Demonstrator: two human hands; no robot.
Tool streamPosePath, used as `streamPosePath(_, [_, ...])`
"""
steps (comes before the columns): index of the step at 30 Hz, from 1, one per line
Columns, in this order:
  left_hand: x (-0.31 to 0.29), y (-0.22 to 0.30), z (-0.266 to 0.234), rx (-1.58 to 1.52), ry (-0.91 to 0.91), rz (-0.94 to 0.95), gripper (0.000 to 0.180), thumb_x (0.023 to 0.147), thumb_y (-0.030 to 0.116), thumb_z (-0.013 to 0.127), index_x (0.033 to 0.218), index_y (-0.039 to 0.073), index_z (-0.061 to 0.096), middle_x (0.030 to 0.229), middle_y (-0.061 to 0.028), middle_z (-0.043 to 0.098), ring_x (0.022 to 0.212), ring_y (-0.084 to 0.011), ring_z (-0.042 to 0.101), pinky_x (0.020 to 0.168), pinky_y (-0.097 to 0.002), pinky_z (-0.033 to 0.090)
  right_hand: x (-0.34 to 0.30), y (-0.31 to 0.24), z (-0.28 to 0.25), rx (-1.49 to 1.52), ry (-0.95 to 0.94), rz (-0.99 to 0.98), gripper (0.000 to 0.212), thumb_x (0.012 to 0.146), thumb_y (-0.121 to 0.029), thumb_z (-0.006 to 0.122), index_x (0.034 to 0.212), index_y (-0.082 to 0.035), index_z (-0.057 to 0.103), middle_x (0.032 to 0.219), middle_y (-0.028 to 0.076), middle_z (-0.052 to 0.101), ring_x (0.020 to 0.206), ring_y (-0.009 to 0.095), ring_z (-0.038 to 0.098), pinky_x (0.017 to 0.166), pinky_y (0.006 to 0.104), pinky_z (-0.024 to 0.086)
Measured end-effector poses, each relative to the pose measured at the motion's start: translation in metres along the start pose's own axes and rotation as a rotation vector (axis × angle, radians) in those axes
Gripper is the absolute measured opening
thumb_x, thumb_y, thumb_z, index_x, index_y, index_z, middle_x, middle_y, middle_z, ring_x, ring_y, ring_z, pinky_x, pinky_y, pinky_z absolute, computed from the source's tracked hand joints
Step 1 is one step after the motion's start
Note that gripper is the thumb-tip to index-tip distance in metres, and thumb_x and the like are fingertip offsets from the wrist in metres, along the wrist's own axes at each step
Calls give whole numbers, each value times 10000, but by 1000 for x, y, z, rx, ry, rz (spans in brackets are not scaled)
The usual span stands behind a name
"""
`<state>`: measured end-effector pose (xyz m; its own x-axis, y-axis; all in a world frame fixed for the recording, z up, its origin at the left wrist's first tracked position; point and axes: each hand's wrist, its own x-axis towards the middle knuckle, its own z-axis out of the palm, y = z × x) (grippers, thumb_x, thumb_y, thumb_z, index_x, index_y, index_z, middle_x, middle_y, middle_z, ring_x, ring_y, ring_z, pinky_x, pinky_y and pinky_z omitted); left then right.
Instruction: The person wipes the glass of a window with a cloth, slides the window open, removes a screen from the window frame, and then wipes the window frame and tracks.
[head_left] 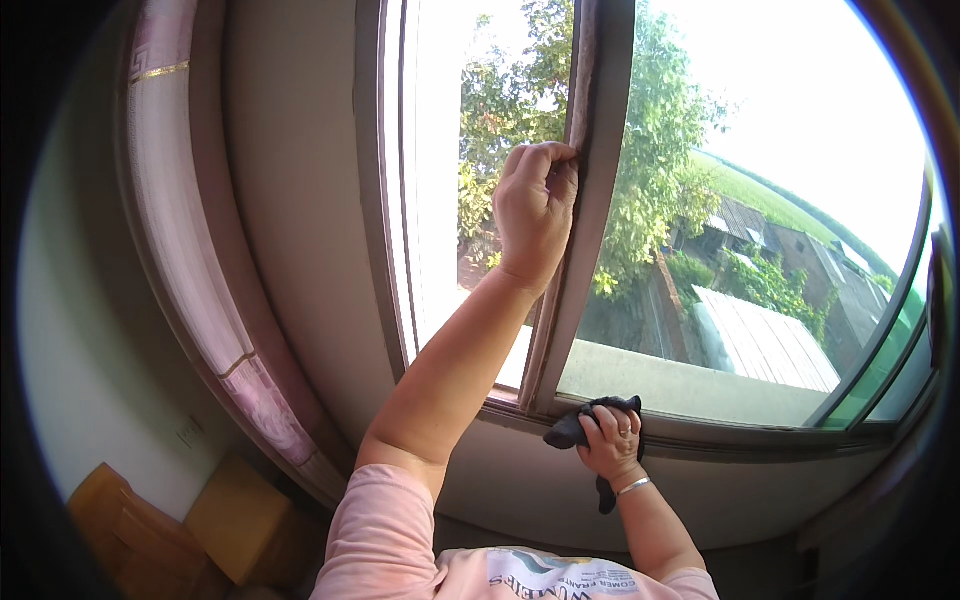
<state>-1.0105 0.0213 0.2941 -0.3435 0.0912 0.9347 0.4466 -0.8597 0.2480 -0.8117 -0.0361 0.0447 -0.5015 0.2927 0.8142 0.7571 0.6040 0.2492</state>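
Observation:
My left hand is raised, its fingers curled and pinched at the edge of the upright sash frame in the middle of the window. Lower down, my right hand grips a bunched dark cloth. The cloth lies against the bottom rail of the window, and one end hangs below the hand by the wrist. A ring and a silver bracelet are on that side. What the left fingertips touch is partly hidden behind the hand.
A long pale pink curtain hangs at the left. Wooden furniture stands at the lower left. Through the window show trees, low roofs and a green field. A green-tinted pane is at the far right.

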Motion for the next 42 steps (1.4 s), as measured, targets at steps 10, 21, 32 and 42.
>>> streamPosePath(10, [44, 5, 20, -83, 33, -77, 53, 814, 29, 579, 859, 34, 605, 798, -24, 539, 662, -81, 498, 587, -208, 422, -2, 2, 2, -5, -2, -5, 416, 522, -203, 680, 927, -187, 589, 1042, 4, 491, 968, 195, 478, 856, 393, 345])
streamPosePath(21, [107, 19, 43, -6, 113, -4, 24, 798, 42, 573, 802, 37, 596, 762, -31, 572, 642, -113, 509, 598, -247, 432, -4, 3, 1, 13, -20, -3, 463, 497, -226, 704, 942, -215, 578, 1046, -7, 473, 966, 177, 467, 851, 385, 332])
streamPosePath(32, [178, 30, 62, 171, 158, 113, 52, 756, 120, 589, 772, 77, 613, 824, -92, 606, 749, -245, 591, 699, -354, 462, -3, 3, 1, 11, 13, -22, 396, 534, -223, 688, 913, -206, 575, 1014, -11, 474, 930, 165, 481, 844, 374, 343])
streamPosePath(42, [205, 35, 63, 224, 101, 231, 140, 750, 100, 571, 858, 83, 658, 850, -102, 611, 759, -247, 592, 706, -336, 468, -7, 4, 4, 17, 18, -25, 378, 555, -246, 688, 915, -207, 581, 1016, -8, 474, 950, 163, 487, 833, 369, 357])
